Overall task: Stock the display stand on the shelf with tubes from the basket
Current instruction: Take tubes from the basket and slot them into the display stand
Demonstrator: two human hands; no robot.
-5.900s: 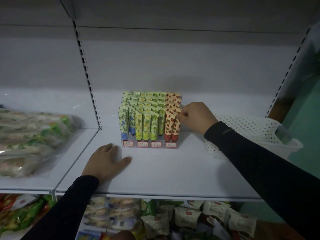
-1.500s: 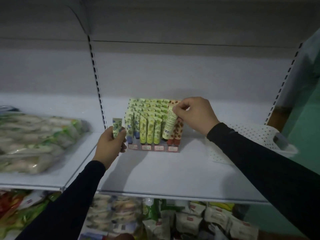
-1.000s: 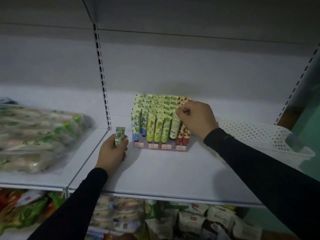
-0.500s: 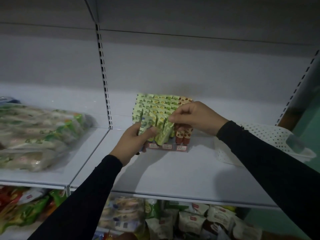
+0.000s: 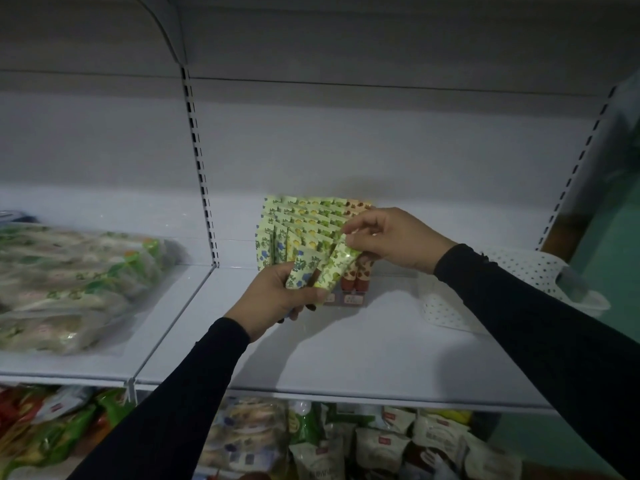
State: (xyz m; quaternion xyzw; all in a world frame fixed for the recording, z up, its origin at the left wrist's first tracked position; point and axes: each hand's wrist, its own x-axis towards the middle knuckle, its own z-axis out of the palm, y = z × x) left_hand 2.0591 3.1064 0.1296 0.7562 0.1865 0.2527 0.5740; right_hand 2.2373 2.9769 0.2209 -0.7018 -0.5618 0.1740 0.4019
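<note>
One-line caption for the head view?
Both hands hold tubes, left hand a blue-flowered tube, before the display stand.

Shop — stocked retail shelf point(image 5: 346, 358)

The display stand point(image 5: 348, 299) sits mid-shelf point(image 5: 363, 348), packed with upright floral tubes point(image 5: 304, 223). 2 tubes tilt before it: a blue-flowered tube point(image 5: 302, 271), and at its 3 o'clock a green-patterned tube point(image 5: 335, 268). The white perforated basket point(image 5: 519, 271) stands at the stand's 3 o'clock.
</note>
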